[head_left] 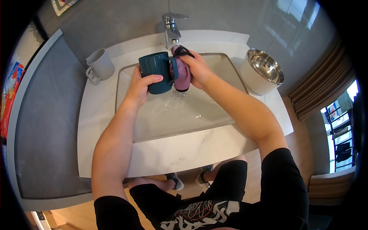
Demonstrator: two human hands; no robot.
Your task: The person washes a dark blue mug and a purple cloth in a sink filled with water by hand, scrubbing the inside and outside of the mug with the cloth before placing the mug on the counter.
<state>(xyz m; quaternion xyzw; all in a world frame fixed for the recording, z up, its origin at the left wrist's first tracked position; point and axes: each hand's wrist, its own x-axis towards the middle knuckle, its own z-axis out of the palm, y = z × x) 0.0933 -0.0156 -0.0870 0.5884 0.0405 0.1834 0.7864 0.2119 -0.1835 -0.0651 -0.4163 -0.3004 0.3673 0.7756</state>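
Over the white sink basin (pixel 184 128) my left hand (pixel 138 87) grips a dark teal mug (pixel 156 71), thumb across its front and fingers behind. The mug is roughly upright, with its handle toward the right. My right hand (pixel 198 69) is closed around a bunched mauve cloth (pixel 181 76) with dark edging, close beside the mug's handle. Some of my right fingers are hidden behind the cloth. A chrome faucet (pixel 171 30) stands just beyond both hands. Water splashes below the cloth, and the basin surface looks wet and rippled.
A grey pitcher-like cup (pixel 101 65) stands on the left of the white marbled counter (pixel 184 155). To the right is a white bowl with a shiny metal inside (pixel 263 69). A grey partition (pixel 50 126) borders the left, and a brown curtain (pixel 316 88) hangs at the right.
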